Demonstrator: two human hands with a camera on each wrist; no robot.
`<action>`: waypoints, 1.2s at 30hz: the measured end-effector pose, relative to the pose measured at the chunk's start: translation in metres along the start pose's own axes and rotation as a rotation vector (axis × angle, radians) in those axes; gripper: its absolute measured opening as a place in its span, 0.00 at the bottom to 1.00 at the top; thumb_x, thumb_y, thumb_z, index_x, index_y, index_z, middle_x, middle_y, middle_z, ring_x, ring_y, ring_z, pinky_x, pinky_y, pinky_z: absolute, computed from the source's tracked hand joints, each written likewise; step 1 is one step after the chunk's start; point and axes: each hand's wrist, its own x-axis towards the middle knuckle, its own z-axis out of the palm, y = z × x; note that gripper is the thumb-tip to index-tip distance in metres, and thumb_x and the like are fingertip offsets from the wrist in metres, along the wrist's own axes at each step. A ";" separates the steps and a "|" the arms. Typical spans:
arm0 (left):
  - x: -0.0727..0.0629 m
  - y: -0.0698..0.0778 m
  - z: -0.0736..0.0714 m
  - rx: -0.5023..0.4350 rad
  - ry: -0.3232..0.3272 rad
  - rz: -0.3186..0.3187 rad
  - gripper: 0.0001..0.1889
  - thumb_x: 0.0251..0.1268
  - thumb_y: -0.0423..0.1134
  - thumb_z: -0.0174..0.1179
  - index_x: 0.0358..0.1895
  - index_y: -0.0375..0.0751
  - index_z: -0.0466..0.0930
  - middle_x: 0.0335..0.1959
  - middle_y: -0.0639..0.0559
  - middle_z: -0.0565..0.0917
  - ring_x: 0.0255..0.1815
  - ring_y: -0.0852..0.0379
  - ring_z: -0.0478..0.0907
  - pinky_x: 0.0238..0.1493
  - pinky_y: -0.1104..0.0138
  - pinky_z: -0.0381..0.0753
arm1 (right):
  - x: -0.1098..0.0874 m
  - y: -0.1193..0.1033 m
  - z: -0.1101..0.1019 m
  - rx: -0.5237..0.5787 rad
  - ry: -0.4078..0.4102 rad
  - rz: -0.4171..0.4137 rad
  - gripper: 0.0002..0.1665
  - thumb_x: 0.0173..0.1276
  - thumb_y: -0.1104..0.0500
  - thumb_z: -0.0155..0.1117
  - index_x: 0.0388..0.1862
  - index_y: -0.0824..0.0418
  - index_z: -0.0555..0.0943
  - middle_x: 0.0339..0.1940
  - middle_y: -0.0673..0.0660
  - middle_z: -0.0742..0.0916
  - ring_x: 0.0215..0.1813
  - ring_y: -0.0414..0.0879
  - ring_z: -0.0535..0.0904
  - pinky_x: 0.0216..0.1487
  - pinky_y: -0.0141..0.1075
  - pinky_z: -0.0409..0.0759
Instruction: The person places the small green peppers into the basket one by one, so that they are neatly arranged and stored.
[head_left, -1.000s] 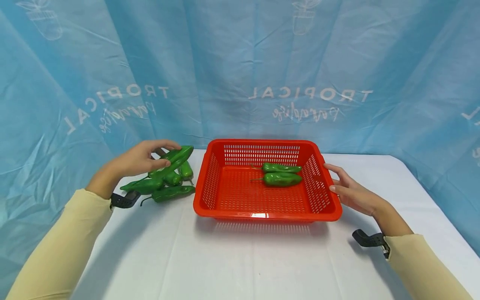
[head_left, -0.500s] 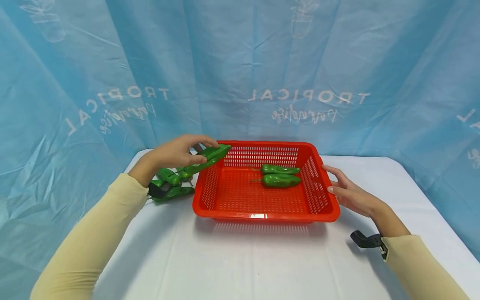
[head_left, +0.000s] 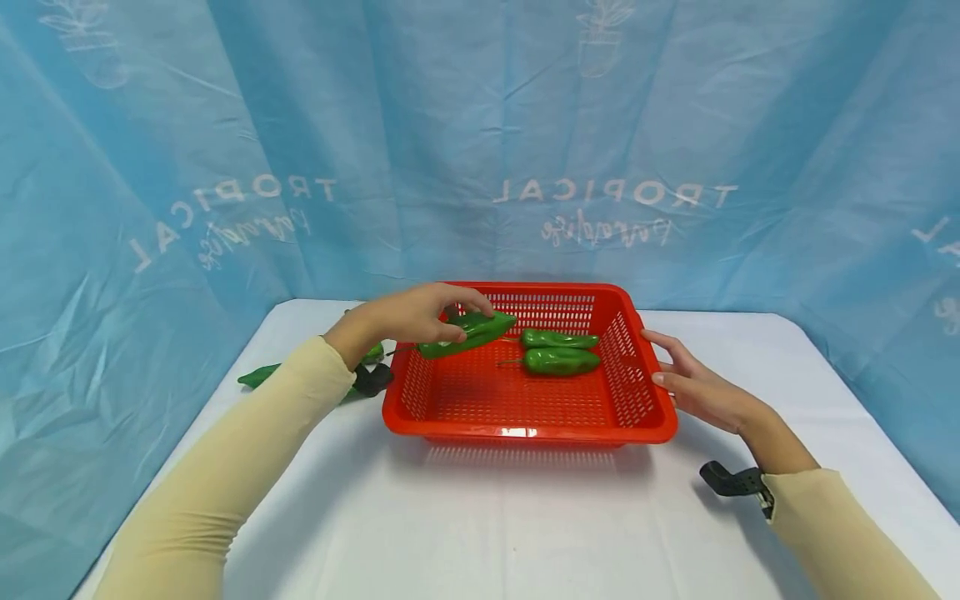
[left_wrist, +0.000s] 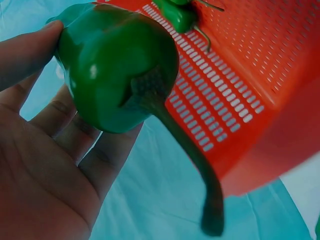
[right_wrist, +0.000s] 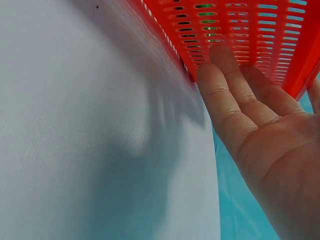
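My left hand (head_left: 420,315) grips a long green pepper (head_left: 472,332) above the left part of a red plastic basket (head_left: 525,432). In the left wrist view the pepper (left_wrist: 117,65) shows its stem end toward the camera, thumb on one side and fingers behind it. Two more green peppers (head_left: 561,361) lie side by side inside the basket, toward its right. My right hand (head_left: 701,387) touches the basket's right rim. Close up, its nearly straight fingers (right_wrist: 225,100) rest against the slotted outer wall (right_wrist: 240,30) beneath the rim.
Several green peppers (head_left: 258,376) lie on the white table (head_left: 450,533) left of the basket, mostly covered by my left sleeve (head_left: 247,450). A blue printed curtain (head_left: 450,150) hangs behind and around the table.
My left hand has carried the pepper rightward from the pile over the basket's left rim to above its inside. My right hand stays at the right rim.
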 end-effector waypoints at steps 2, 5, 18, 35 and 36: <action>0.005 0.003 0.002 0.007 -0.011 0.008 0.23 0.70 0.35 0.60 0.65 0.58 0.74 0.68 0.56 0.73 0.67 0.51 0.72 0.63 0.54 0.77 | 0.000 -0.001 0.000 -0.004 0.001 0.003 0.42 0.78 0.56 0.48 0.81 0.41 0.40 0.61 0.38 0.77 0.58 0.36 0.80 0.57 0.48 0.83; 0.014 0.008 0.006 0.007 -0.027 0.027 0.23 0.69 0.35 0.60 0.65 0.59 0.75 0.67 0.58 0.74 0.67 0.52 0.71 0.62 0.56 0.78 | 0.000 -0.002 0.000 -0.004 0.009 0.001 0.42 0.77 0.56 0.49 0.80 0.41 0.41 0.61 0.39 0.77 0.58 0.36 0.80 0.56 0.46 0.84; 0.065 0.026 0.042 -0.059 -0.120 0.091 0.22 0.68 0.33 0.60 0.63 0.56 0.78 0.65 0.57 0.77 0.66 0.54 0.74 0.58 0.65 0.80 | -0.001 0.000 -0.002 -0.007 0.017 0.005 0.42 0.77 0.56 0.50 0.80 0.41 0.41 0.63 0.43 0.75 0.58 0.37 0.80 0.57 0.49 0.83; 0.093 0.021 0.069 -0.093 -0.141 0.090 0.23 0.66 0.32 0.61 0.63 0.54 0.79 0.65 0.47 0.78 0.60 0.52 0.77 0.53 0.67 0.79 | 0.002 0.000 0.002 -0.008 0.009 0.020 0.42 0.77 0.55 0.50 0.80 0.41 0.40 0.65 0.48 0.73 0.58 0.37 0.80 0.58 0.52 0.82; 0.096 0.020 0.071 -0.084 -0.143 0.096 0.23 0.66 0.32 0.61 0.63 0.54 0.79 0.65 0.47 0.78 0.61 0.52 0.77 0.53 0.67 0.78 | 0.002 0.000 0.002 -0.010 0.009 0.022 0.42 0.77 0.55 0.50 0.80 0.40 0.40 0.66 0.49 0.72 0.58 0.37 0.80 0.58 0.52 0.82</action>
